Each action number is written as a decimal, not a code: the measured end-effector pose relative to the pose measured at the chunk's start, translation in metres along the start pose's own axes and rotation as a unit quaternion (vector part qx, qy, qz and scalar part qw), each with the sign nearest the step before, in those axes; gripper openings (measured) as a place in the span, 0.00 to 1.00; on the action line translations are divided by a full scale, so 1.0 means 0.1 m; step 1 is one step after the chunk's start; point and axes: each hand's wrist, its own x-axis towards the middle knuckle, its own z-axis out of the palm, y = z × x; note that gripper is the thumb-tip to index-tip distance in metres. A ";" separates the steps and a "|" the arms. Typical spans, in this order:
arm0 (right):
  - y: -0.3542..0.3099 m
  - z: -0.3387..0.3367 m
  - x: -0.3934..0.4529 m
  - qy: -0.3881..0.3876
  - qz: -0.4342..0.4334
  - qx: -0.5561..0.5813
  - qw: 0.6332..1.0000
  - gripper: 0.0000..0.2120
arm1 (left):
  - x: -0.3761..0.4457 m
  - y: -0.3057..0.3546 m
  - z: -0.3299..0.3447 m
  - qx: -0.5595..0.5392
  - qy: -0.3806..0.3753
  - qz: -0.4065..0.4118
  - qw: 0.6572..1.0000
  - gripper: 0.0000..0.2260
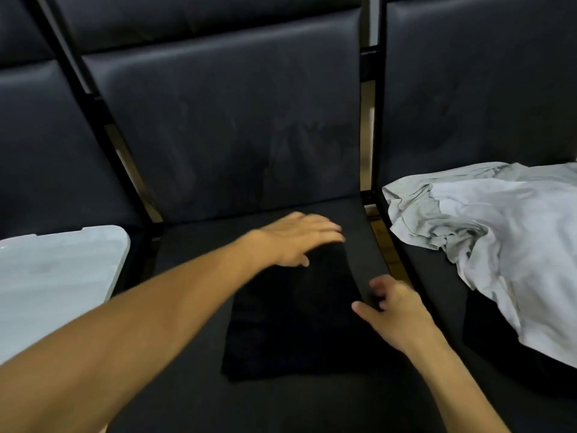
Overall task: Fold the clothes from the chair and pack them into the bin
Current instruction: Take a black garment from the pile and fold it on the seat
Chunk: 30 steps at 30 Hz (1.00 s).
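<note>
Dark padded chair (193,385) holds folded black garment (290,317); left hand (296,239) flat on it, right hand (393,310) pinching its edge; white bin (56,276) left, pale clothes (487,232) right.

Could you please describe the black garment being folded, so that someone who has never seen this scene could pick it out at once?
Find the middle chair seat in the row of dark padded chairs. The black garment lies flat on it as a neat rectangle, with the left hand over its far edge and the right hand at its right edge. Unlike the crumpled pale clothes on the next seat, it is dark and smooth.
</note>
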 end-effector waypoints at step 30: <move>-3.29 2.09 -3.65 -0.423 -0.595 -0.198 0.654 0.05 | -6.90 2.83 1.04 -0.205 0.219 -0.619 0.726 0.09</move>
